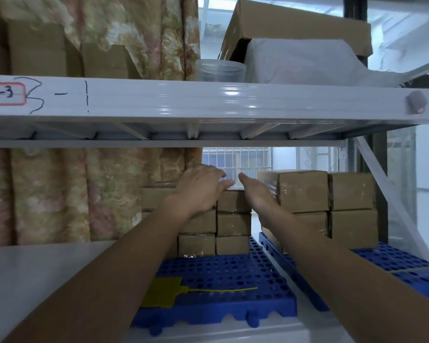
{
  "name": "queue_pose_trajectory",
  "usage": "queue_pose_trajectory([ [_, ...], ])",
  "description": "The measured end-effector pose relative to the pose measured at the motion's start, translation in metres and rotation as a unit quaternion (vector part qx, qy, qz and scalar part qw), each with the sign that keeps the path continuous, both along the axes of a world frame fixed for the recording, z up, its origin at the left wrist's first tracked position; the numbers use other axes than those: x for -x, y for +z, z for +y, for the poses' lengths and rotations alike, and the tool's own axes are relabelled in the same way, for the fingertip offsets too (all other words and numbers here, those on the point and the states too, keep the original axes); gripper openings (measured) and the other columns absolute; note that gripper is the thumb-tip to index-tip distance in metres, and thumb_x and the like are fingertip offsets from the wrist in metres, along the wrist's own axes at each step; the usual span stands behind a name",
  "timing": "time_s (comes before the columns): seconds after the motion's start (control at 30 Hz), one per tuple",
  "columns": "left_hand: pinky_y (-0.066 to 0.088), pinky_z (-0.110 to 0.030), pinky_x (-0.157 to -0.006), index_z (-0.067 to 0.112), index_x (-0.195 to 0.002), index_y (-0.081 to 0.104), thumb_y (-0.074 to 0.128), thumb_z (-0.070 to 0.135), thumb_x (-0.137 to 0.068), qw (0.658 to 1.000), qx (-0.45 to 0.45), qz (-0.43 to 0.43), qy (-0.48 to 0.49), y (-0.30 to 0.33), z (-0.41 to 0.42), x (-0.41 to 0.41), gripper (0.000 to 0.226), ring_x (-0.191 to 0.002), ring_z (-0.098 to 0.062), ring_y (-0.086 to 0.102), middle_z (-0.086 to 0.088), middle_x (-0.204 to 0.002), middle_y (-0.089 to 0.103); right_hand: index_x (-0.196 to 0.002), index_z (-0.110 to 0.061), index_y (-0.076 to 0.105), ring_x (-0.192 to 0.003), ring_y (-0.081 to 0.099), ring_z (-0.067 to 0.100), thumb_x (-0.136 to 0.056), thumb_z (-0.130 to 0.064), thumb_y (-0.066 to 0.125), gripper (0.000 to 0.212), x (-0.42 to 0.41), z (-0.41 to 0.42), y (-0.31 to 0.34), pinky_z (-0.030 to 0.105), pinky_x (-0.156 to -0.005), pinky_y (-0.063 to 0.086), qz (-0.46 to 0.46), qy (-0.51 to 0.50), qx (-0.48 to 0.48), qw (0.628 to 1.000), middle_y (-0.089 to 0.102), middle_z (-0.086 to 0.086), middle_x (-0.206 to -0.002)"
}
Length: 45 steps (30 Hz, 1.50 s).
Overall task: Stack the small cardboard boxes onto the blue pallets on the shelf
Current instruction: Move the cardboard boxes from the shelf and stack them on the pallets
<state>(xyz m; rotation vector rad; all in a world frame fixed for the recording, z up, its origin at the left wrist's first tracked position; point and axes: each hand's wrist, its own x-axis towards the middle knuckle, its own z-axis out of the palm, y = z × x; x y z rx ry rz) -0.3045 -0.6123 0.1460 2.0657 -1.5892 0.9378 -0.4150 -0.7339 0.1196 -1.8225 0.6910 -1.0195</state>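
A stack of small cardboard boxes (233, 224) stands at the back of the left blue pallet (221, 288). My left hand (198, 191) reaches over the top of this stack with fingers spread and relaxed. My right hand (255, 194) is beside the stack's right side, fingers straight, holding nothing. Between the fingertips, on top of the stack, a glossy surface shows; what it is I cannot tell. A second stack of larger wrapped boxes (327, 201) sits on the right blue pallet (394, 266).
A yellow zip-tie tag (166, 290) lies on the left pallet's front. A white shelf beam (183, 100) runs overhead, bearing boxes, a plastic cup (219, 70) and a wrapped bundle. A floral curtain (60, 194) hangs behind at left. A diagonal brace (391, 196) crosses at right.
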Motion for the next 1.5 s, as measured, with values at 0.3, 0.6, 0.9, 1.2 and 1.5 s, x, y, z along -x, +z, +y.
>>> queue_pose_trajectory([
  [0.3, 0.039, -0.030, -0.093, 0.019, -0.119, 0.068, 0.041, 0.051, -0.106, 0.896, 0.294, 0.325, -0.071, -0.007, 0.095, -0.031, 0.044, -0.117, -0.026, 0.060, -0.002, -0.121, 0.067, -0.152, -0.024, 0.042, -0.142, 0.038, 0.028, -0.094, -0.070, 0.037, 0.074, 0.005, -0.001, -0.010, 0.048, -0.114, 0.031, -0.026, 0.013, -0.012, 1.000, 0.039, 0.004, -0.159],
  [0.6, 0.044, -0.015, -0.043, 0.031, -0.091, 0.054, 0.045, 0.051, -0.104, 0.671, 0.325, 0.651, -0.142, -0.053, 0.115, -0.036, 0.025, -0.044, -0.002, 0.053, 0.006, -0.059, 0.059, -0.140, -0.035, 0.051, -0.128, 0.051, 0.024, -0.073, -0.078, 0.057, 0.079, 0.007, 0.007, -0.036, 0.051, -0.110, 0.040, -0.087, 0.017, -0.149, 0.985, 0.051, -0.003, -0.144],
  [0.9, 0.050, -0.033, -0.065, 0.025, -0.099, 0.069, 0.037, 0.067, -0.100, 0.615, 0.240, 0.721, -0.212, -0.077, 0.098, -0.056, 0.053, -0.058, -0.011, 0.074, 0.002, -0.070, 0.078, -0.112, -0.033, 0.065, -0.104, 0.066, 0.026, -0.090, -0.068, 0.054, 0.043, 0.006, 0.019, -0.049, 0.045, -0.091, 0.052, -0.105, 0.105, -0.213, 0.966, 0.070, 0.006, -0.114],
  [1.2, 0.048, -0.035, -0.066, 0.021, -0.095, 0.069, 0.038, 0.065, -0.100, 0.589, 0.249, 0.736, -0.223, -0.075, 0.099, -0.050, 0.053, -0.055, -0.010, 0.073, 0.002, -0.067, 0.077, -0.109, -0.037, 0.071, -0.106, 0.069, 0.026, -0.085, -0.073, 0.057, 0.046, 0.008, 0.017, -0.053, 0.052, -0.103, 0.049, -0.110, 0.095, -0.206, 0.968, 0.075, 0.002, -0.111],
  [1.5, 0.052, -0.035, -0.068, 0.023, -0.102, 0.071, 0.042, 0.070, -0.096, 0.592, 0.244, 0.736, -0.219, -0.077, 0.103, -0.039, 0.056, -0.081, -0.019, 0.072, 0.000, -0.075, 0.079, -0.117, -0.034, 0.068, -0.106, 0.069, 0.026, -0.080, -0.076, 0.057, 0.057, 0.024, 0.025, -0.052, 0.048, -0.100, 0.050, -0.100, 0.073, -0.203, 0.971, 0.074, 0.004, -0.114],
])
